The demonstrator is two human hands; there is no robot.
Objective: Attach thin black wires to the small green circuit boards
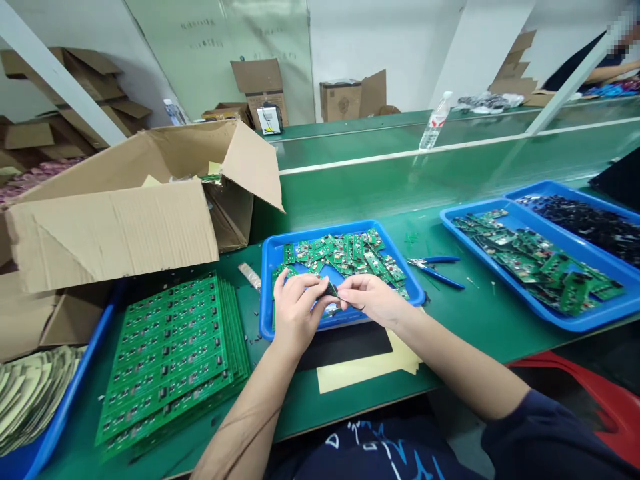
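Observation:
Over the front part of a blue tray (267,267), my left hand (296,303) pinches a small green circuit board (332,289) between thumb and fingers. My right hand (369,295) meets it from the other side, its thumb and fingertips closed at the board's edge on a thin dark piece too small to name. Many loose green circuit boards (345,253) lie in the tray beneath. A black mat (350,345) and yellowish paper strips (360,375) lie on the bench below my wrists.
Left stands a stack of green board panels (170,353), with an open cardboard box (115,227) behind. Blue-handled cutters (437,267) lie right of the tray. Further right are a tray of boards (525,320) and one of black parts (590,223). A bottle (436,123) stands behind.

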